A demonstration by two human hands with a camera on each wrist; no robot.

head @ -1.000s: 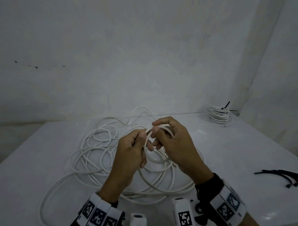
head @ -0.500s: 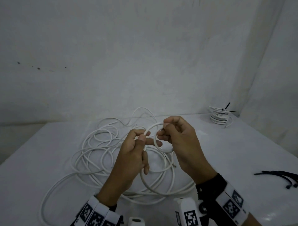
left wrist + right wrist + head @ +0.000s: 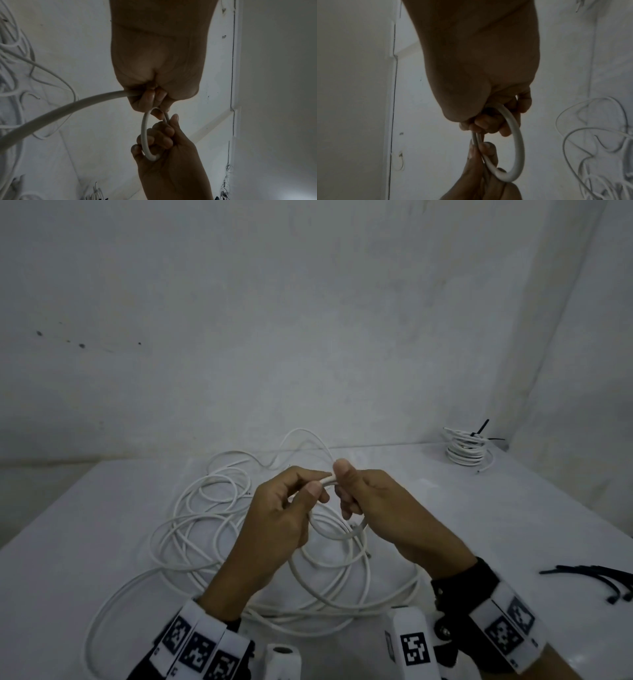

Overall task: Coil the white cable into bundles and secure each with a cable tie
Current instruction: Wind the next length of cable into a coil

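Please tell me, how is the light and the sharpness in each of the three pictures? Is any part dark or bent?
Head view: dim, even light; the table edges bend from the wide lens. Left wrist view: the left hand is a dark shape, the near white cable soft. Right wrist view: the right hand is underexposed, grainy.

left hand (image 3: 281,508), right hand (image 3: 376,501) raised, fingers curled, thumbs touching.

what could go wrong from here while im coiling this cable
The small loop of white cable is only pinched by the left hand and right hand; it looks springy and could pop open if either grip eases. The loose cable pile on the table overlaps itself and may snag as it feeds. The cable ties lie off to the right, so fetching one means holding the coil one-handed.
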